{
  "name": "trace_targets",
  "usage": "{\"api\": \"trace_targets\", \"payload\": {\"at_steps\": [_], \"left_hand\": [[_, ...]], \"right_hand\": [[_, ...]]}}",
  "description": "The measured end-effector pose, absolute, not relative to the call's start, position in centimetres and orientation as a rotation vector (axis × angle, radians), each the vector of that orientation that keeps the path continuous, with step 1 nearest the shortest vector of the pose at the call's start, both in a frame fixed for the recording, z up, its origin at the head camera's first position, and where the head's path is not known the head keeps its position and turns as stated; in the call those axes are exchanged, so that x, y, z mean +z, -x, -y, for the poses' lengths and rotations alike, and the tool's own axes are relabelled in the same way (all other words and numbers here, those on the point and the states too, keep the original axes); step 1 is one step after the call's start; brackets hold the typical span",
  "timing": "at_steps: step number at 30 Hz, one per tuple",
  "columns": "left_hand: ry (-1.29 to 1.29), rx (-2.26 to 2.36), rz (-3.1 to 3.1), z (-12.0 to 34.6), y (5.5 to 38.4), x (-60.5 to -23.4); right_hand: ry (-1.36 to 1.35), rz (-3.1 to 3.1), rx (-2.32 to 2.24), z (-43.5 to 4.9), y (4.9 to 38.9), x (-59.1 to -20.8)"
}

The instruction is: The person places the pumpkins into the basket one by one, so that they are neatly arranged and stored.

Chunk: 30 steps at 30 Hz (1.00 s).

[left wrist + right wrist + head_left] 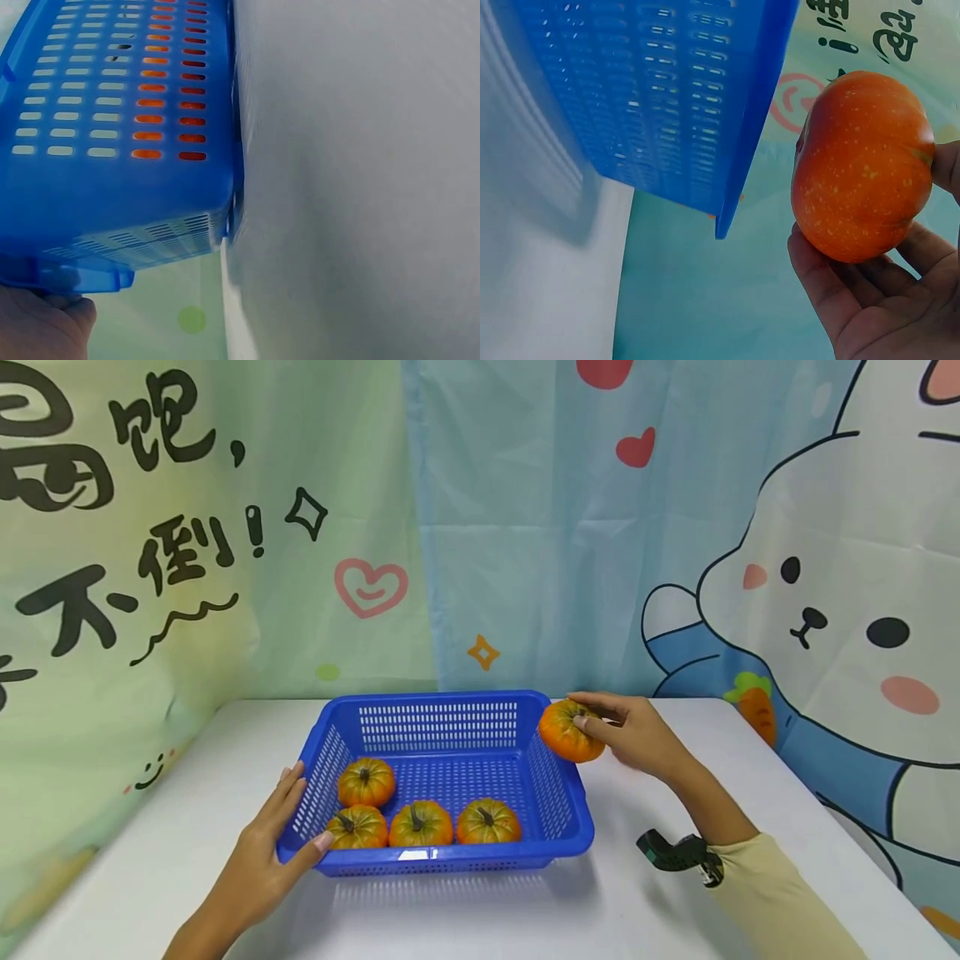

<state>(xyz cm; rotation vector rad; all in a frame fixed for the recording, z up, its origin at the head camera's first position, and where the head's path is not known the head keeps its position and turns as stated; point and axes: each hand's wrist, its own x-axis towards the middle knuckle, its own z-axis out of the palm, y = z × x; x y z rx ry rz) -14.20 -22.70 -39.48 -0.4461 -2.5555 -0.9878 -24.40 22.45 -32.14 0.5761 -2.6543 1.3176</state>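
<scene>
Near the back right corner of the blue plastic basket [438, 852], my right hand [637, 735] holds a small orange pumpkin [568, 737] by fingers and thumb. In the right wrist view this pumpkin [862, 169] is off the table, beside the basket rim [761, 112]. My left hand [258, 860] rests against the basket's front left corner, fingers along the left side and thumb at the front rim. Inside the basket lie several similar pumpkins: one pumpkin [366, 782] behind, and a front row including a middle pumpkin [422, 824] and a right one [488, 822].
The basket stands on a white table [615, 902]. Behind it hangs a printed cloth backdrop [495, 568] with hearts, writing and a cartoon rabbit. A black device [675, 852] is strapped at my right wrist. Something reddish, mostly hidden, shows below my right hand.
</scene>
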Motion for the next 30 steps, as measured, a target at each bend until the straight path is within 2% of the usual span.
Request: {"api": "trace_targets", "payload": {"at_steps": [16, 30], "left_hand": [[0.434, -0.992, 2.553, 22.6, 14.2, -39.6], [0.443, -0.98, 2.559, 22.7, 14.2, -39.3]], "right_hand": [[-0.764, 2.669, 1.439, -19.0, 25.4, -31.0], [-0.906, 2.733, 1.344, -16.4, 26.0, -29.5]]}}
